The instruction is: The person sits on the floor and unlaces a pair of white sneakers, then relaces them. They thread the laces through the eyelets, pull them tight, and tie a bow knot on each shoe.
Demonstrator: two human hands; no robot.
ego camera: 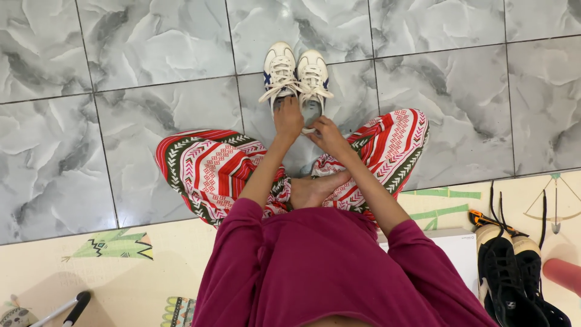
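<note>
A pair of cream sneakers with white laces stands side by side on the grey marble tile floor [151,72]. My left hand [288,119] rests on the heel opening of the left sneaker [280,66], fingers gripping its back edge. My right hand [325,133] holds the heel of the right sneaker [313,71]. I sit cross-legged in red patterned trousers [209,166] and a magenta long-sleeved top [315,272], both arms stretched forward over my legs. A bare foot [315,189] shows between my knees.
A cream play mat [121,272] with green drawings lies under me. A pair of black sneakers [514,272] with loose laces sits at the right, beside a white box [454,248] and a pink roll [563,274]. A black-tipped handle [75,303] lies at the lower left.
</note>
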